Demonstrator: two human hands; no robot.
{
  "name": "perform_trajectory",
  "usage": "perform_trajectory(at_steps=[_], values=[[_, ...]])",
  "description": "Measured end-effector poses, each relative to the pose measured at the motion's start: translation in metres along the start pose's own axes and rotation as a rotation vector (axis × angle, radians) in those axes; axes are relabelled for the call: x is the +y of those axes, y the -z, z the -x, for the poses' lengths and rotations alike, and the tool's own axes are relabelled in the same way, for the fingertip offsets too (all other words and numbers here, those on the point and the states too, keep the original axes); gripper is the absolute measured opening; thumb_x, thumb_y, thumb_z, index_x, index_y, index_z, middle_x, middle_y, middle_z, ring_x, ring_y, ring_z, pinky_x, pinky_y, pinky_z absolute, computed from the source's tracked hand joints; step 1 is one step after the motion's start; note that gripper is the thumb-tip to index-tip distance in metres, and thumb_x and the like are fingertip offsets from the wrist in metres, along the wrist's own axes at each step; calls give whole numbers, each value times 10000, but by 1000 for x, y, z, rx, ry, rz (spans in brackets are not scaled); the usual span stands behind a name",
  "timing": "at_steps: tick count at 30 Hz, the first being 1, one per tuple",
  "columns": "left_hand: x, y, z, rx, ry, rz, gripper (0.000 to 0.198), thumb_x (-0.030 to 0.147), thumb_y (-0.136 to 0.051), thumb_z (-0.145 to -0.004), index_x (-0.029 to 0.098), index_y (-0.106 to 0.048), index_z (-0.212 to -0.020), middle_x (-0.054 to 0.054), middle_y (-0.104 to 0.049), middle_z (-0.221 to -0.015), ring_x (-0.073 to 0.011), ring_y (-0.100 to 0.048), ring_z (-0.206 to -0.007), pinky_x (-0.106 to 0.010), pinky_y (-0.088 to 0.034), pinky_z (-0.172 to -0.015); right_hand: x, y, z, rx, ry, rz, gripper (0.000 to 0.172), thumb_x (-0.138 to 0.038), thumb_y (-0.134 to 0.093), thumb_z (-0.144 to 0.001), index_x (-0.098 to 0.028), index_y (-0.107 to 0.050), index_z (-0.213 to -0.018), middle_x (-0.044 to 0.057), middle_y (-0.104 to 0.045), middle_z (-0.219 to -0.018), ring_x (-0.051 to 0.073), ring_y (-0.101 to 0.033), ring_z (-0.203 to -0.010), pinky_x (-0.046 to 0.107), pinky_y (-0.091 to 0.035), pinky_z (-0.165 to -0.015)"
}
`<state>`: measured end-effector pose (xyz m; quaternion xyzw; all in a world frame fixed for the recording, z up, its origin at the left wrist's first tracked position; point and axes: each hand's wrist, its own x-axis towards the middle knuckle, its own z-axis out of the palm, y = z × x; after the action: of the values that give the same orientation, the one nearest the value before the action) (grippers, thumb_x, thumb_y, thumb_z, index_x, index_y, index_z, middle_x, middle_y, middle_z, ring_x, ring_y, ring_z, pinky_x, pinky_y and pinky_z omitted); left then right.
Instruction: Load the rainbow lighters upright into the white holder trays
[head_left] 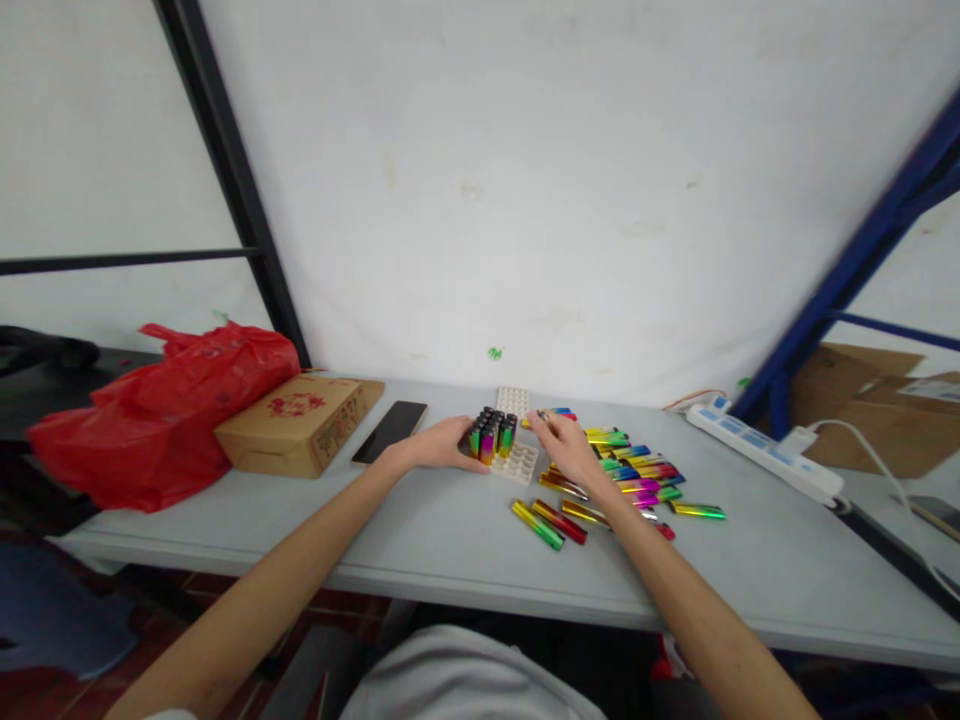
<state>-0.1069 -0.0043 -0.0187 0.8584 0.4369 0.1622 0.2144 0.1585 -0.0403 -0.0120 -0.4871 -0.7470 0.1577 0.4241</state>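
Observation:
A white slotted tray [520, 464] lies on the grey table [420, 540], with several shiny rainbow-coloured lighters [493, 432] standing upright in its left part. My left hand [439, 444] rests against the tray's left side, fingers curled round the standing lighters. My right hand [564, 447] hovers at the tray's right edge, fingers pinched on a lighter I can barely see. More lighters [637, 468] lie loose in a heap to the right, and three others [559, 520] lie nearer me.
A black phone [390, 431] lies left of the tray beside a brown cardboard box [300, 423] and a red plastic bag [157, 405]. A white power strip [765, 450] sits at the right. The white wall stands close behind the table.

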Motion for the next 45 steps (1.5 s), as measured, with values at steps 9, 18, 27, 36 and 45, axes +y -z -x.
perform_trajectory(at_steps=[9,18,27,36,45], values=[[3,1,1,-5,8,-49,807,740,-792,-609,164,-639,-1153,-126,-705,-1173,-324,-655,-1039,-379,-508,-890,4,-1,0,18,-7,45,377,-417,-443,-953,-226,-421,-629,-17,-519,-586,153,-463,-602,285,-280,-587],[1,0,0,1,-18,-13,801,726,-802,-607,172,-646,-1164,-118,-712,-1166,-329,-656,-1044,-383,-507,-902,1,6,3,-108,170,126,390,-476,-321,-1065,-229,-499,-821,44,-614,-829,194,-565,-794,299,-404,-717],[0,-1,-1,-7,-9,-61,817,732,-793,-617,147,-639,-1166,-140,-702,-1162,-344,-651,-1051,-400,-506,-904,-7,-2,5,-204,165,140,422,-495,-444,-1041,-218,-519,-733,23,-666,-690,170,-581,-629,284,-349,-621],[-2,-1,-2,10,-21,-11,796,719,-808,-591,182,-655,-1159,-105,-720,-1129,-333,-657,-1034,-375,-504,-872,-4,-15,3,-294,277,321,320,-449,-519,-1031,-182,-645,-906,80,-719,-848,193,-626,-725,284,-380,-658],[-2,-1,-1,12,-26,-40,784,733,-795,-602,195,-653,-1155,-104,-716,-1147,-327,-658,-1038,-379,-508,-885,-15,-17,2,-298,270,437,420,-524,-500,-1022,-195,-648,-806,73,-711,-773,189,-619,-694,285,-350,-619]])
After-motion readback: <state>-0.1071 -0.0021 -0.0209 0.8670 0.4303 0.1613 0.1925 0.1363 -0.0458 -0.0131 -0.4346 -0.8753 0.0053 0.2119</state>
